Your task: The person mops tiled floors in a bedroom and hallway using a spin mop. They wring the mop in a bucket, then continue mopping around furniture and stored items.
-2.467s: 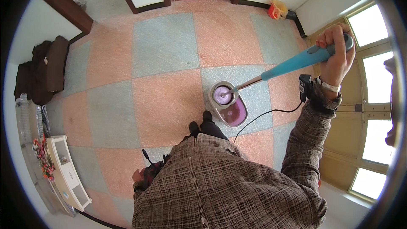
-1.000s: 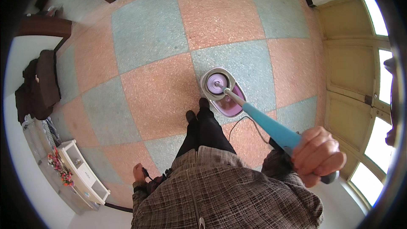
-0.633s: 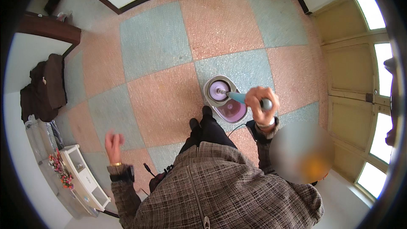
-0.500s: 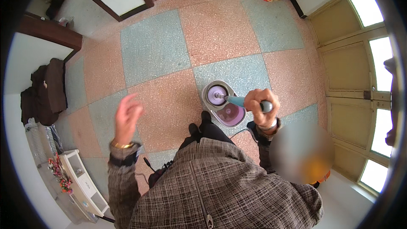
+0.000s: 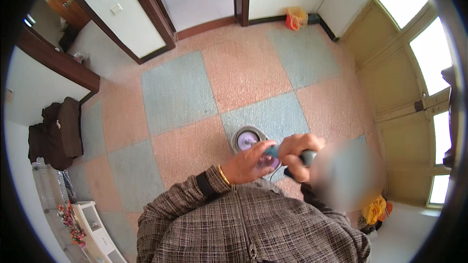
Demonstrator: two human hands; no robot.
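Note:
A grey and purple spin-mop bucket (image 5: pixel 235 140) stands on the floor in front of me. A mop stands in its round purple spinning basket (image 5: pixel 243 141), with the blue handle (image 5: pixel 272 151) slanting up towards me. My right hand (image 5: pixel 297 150) is closed around the handle near its grey top end. Lower down, my left hand (image 5: pixel 243 163) reaches across to the handle, fingers stretched and thumb apart; whether it touches is hard to tell. It covers much of the bucket's near part.
Pink and blue-green floor tiles (image 5: pixel 185 97) surround the bucket. A red bin (image 5: pixel 294 21) with a yellow liner stands by the far wall. Dark brown cloth (image 5: pixel 66 129) and a white cabinet (image 5: pixel 95 229) are at left, a yellowish double door (image 5: pixel 395 85) at right.
My left hand has swung right, from open air at the left to beside the mop handle. My right hand keeps its grip. The view has tilted up, so the bucket appears lower.

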